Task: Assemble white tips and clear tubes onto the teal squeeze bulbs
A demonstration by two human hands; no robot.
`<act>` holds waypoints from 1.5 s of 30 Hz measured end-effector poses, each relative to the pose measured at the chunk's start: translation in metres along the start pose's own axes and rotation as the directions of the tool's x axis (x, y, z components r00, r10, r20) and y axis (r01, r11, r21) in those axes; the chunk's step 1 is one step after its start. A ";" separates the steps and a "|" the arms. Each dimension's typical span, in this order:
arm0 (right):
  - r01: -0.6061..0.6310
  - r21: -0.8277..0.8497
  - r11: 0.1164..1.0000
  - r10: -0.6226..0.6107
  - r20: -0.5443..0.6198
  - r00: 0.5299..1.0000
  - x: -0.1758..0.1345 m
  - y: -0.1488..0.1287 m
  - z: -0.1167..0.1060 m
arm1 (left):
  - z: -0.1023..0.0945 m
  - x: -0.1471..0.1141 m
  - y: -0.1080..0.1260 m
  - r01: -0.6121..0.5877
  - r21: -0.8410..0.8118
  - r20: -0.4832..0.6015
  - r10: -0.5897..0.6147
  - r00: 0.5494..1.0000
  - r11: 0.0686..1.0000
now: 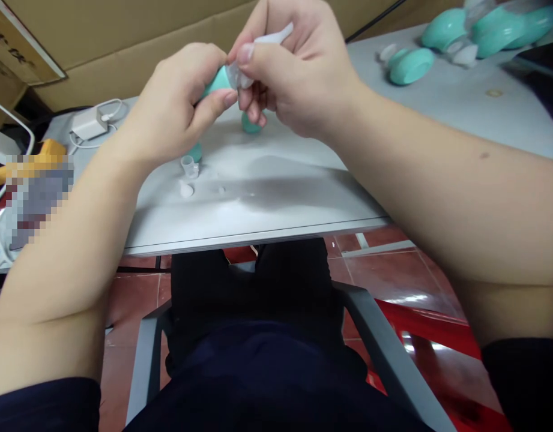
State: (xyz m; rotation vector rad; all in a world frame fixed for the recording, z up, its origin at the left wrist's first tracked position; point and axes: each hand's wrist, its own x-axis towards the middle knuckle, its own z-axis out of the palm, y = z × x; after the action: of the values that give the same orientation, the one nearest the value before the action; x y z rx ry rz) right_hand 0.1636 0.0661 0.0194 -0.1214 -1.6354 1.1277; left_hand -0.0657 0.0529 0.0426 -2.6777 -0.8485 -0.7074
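My left hand (186, 90) is wrapped around a glossy teal rounded piece (218, 83), mostly hidden by the fingers. A translucent collar (235, 76) joins its right end, between my two hands. My right hand (294, 72) is closed at that collar, thumb and fingers pinching. From its grip a thin white plastic-looking piece (274, 37) sticks out to the upper right. Below the hands, another teal part (251, 123) sits on the table, partly covered by my right fingers. A small clear cup-like piece (190, 166) stands near a further teal part (196, 152).
Several teal rounded pieces with clear and white ends (445, 30) lie at the table's back right. A small white part (186, 189) rests near the front edge of the grey table (267, 222). A white power adapter (89, 123) and cables are at left; cardboard (123, 48) stands behind.
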 end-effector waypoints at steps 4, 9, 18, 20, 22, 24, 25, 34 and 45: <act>-0.087 0.053 0.995 0.090 -0.048 0.995 0.001 -0.006 0.005 | 0.007 0.004 -0.002 -0.111 -0.193 -0.133 0.086 0.987 0.975; -0.199 0.089 0.976 0.199 0.015 0.980 -0.001 -0.013 -0.004 | 0.011 0.006 0.014 -0.063 -0.464 -0.152 -0.009 0.988 0.883; -0.256 0.119 0.959 0.241 0.124 0.963 -0.004 -0.014 -0.014 | 0.007 0.004 0.035 0.028 -0.625 -0.083 -0.102 0.991 0.780; -0.260 0.119 0.958 0.245 0.133 0.961 -0.004 -0.015 -0.013 | 0.003 0.002 0.035 -0.007 -0.634 -0.085 -0.061 0.995 0.773; -0.270 0.113 0.956 0.254 0.140 0.957 -0.005 -0.016 -0.013 | -0.002 0.001 0.036 -0.037 -0.601 -0.108 -0.035 0.994 0.799; -0.276 0.106 0.955 0.259 0.149 0.954 -0.005 -0.018 -0.012 | -0.006 -0.001 0.037 -0.048 -0.557 -0.125 -0.027 0.992 0.829; -0.282 0.101 0.954 0.265 0.154 0.952 -0.005 -0.019 -0.011 | -0.007 -0.001 0.038 -0.055 -0.537 -0.132 -0.019 0.991 0.842; -0.310 0.061 0.949 0.305 0.083 0.949 -0.001 -0.038 -0.011 | -0.014 0.000 0.031 0.050 -0.476 -0.113 -0.117 0.987 0.878; -0.279 -0.003 0.960 0.276 -0.145 0.950 0.007 -0.035 -0.009 | 0.000 0.002 0.026 0.114 -0.347 -0.144 -0.173 0.974 0.931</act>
State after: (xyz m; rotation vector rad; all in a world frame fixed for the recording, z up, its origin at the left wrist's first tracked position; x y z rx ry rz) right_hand 0.1839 0.0562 0.0487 -0.4505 -1.5345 1.2809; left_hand -0.0489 0.0335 0.0416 -2.8079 -0.9599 -1.2011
